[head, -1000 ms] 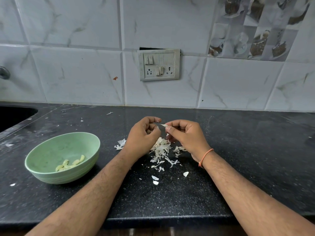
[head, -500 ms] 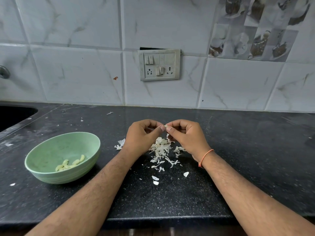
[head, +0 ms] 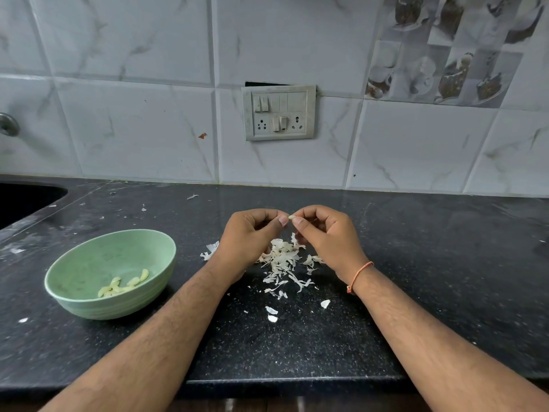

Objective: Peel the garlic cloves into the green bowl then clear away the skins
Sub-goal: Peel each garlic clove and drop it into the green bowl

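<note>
A small pale garlic clove (head: 291, 217) is pinched between the fingertips of my left hand (head: 251, 237) and my right hand (head: 323, 233), above the black counter. Both hands have curled fingers that meet at the clove. Under them lies a heap of white garlic skins (head: 283, 260), with loose flakes scattered toward me. The green bowl (head: 89, 263) stands to the left of my left forearm and holds several peeled cloves (head: 123, 285).
The black granite counter (head: 416, 278) runs to a front edge near me. A dark sink (head: 23, 200) sits at the far left. A switch and socket plate (head: 278, 113) is on the tiled wall behind. Stray skin bits dot the counter's left side.
My hands closed together from a small gap until the fingertips meet on the clove. The bowl and skin heap stayed put.
</note>
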